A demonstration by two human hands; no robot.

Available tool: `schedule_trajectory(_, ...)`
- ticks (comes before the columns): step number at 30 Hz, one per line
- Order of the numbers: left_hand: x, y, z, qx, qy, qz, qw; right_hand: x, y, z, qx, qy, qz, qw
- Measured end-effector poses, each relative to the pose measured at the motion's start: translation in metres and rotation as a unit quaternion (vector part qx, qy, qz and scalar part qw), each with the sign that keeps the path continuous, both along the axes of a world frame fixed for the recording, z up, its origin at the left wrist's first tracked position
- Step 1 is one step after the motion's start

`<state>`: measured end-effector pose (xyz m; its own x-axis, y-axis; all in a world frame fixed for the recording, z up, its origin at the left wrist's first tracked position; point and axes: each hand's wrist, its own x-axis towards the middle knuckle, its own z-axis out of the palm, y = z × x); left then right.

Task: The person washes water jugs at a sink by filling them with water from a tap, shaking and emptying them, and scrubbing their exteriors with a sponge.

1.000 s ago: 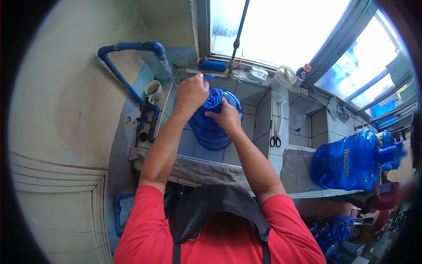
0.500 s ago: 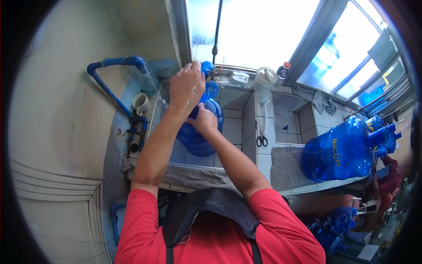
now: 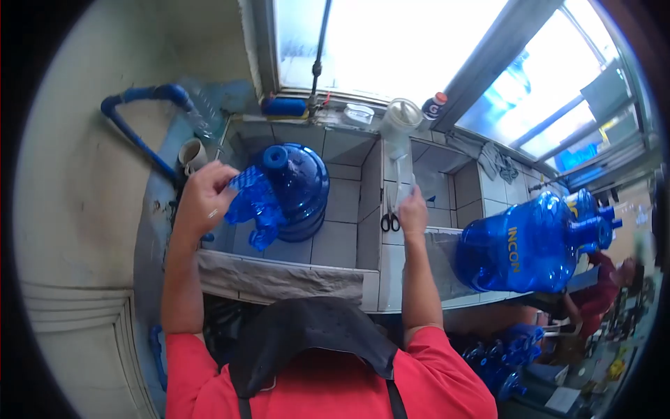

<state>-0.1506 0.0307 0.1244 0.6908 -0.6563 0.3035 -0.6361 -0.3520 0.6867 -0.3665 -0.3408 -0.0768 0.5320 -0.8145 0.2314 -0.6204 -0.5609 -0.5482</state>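
Observation:
My left hand (image 3: 206, 195) pinches a crumpled blue plastic piece (image 3: 257, 209), which hangs beside a large blue water jug (image 3: 300, 181). The jug stands upright in the tiled basin, its round mouth uncovered. My right hand (image 3: 413, 209) is on the tiled divider, its fingers closed round a long pale handle-like object (image 3: 403, 183). Just left of that hand lie black-handled scissors (image 3: 390, 222). Water runs from the blue pipe (image 3: 146, 94) at the left.
A lidded clear container (image 3: 401, 119) and a small bottle (image 3: 434, 105) stand by the window. Blue jugs (image 3: 523, 244) lie on the right counter. A white mug (image 3: 192, 155) sits at the left. A person in dark red (image 3: 597, 290) is at the far right.
My left hand has moved down and left, drawing the blue plastic off the jug's neck. My right hand has left the jug and reached right, to the divider. The whole view has shifted.

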Motion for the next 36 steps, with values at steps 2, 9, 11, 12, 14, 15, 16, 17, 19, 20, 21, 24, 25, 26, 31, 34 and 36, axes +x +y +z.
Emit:
schedule_trajectory(2, -0.008, 0.031, -0.018, -0.010, 0.084, 0.032, 0.996, -0.010, -0.023, -0.017, 0.040, 0.034, 0.000, 0.999)
schedule_trajectory(9, -0.058, 0.157, -0.077, -0.003, 0.170, 0.178, 0.969, 0.006, -0.044, -0.044, 0.047, 0.055, 0.026, 0.997)
schedule_trajectory(11, -0.088, 0.191, -0.101, 0.024, 0.197, 0.244, 0.949, 0.005, -0.054, -0.041, -0.093, 0.158, 0.085, 0.979)
schedule_trajectory(12, -0.103, 0.209, -0.115, 0.044, 0.216, 0.271, 0.937, 0.013, -0.070, -0.043, -0.090, 0.283, 0.089, 0.951)
schedule_trajectory(14, -0.139, 0.243, -0.152, 0.047, 0.268, 0.318, 0.908, 0.031, -0.037, -0.013, -0.217, 0.267, 0.016, 0.939)
schedule_trajectory(15, -0.157, 0.258, -0.172, 0.044, 0.313, 0.331, 0.889, 0.040, -0.020, 0.000, -0.268, 0.178, -0.002, 0.947)
schedule_trajectory(16, -0.178, 0.271, -0.188, 0.043, 0.321, 0.354, 0.877, 0.052, -0.003, 0.012, -0.268, 0.180, 0.024, 0.946)
schedule_trajectory(17, -0.200, 0.281, -0.203, 0.071, 0.342, 0.388, 0.853, 0.063, 0.012, 0.023, -0.264, 0.120, 0.083, 0.953)
schedule_trajectory(19, -0.244, 0.306, -0.257, 0.101, 0.368, 0.430, 0.818, 0.086, 0.047, 0.042, -0.251, 0.061, 0.154, 0.954)
schedule_trajectory(20, -0.276, 0.326, -0.302, 0.130, 0.371, 0.438, 0.809, 0.100, 0.068, 0.051, -0.218, 0.010, 0.228, 0.949)
schedule_trajectory(21, -0.302, 0.340, -0.335, 0.159, 0.370, 0.442, 0.801, 0.114, 0.088, 0.061, -0.183, -0.044, 0.296, 0.936)
schedule_trajectory(24, -0.363, 0.349, -0.372, 0.222, 0.373, 0.521, 0.735, 0.153, 0.138, 0.084, -0.096, -0.127, 0.397, 0.904)
schedule_trajectory(25, -0.375, 0.348, -0.374, 0.222, 0.375, 0.523, 0.733, 0.167, 0.151, 0.088, -0.037, -0.163, 0.434, 0.885)
schedule_trajectory(26, -0.386, 0.348, -0.376, 0.268, 0.378, 0.544, 0.699, 0.181, 0.163, 0.091, -0.036, -0.161, 0.437, 0.884)
schedule_trajectory(31, -0.456, 0.367, -0.455, 0.373, 0.360, 0.541, 0.663, 0.234, 0.189, 0.094, -0.140, -0.063, 0.462, 0.873)
schedule_trajectory(34, -0.470, 0.367, -0.478, 0.258, 0.365, 0.564, 0.694, 0.255, 0.205, 0.095, -0.246, -0.049, 0.480, 0.840)
schedule_trajectory(36, -0.459, 0.371, -0.483, 0.250, 0.393, 0.499, 0.731, 0.267, 0.218, 0.103, -0.209, -0.021, 0.478, 0.853)
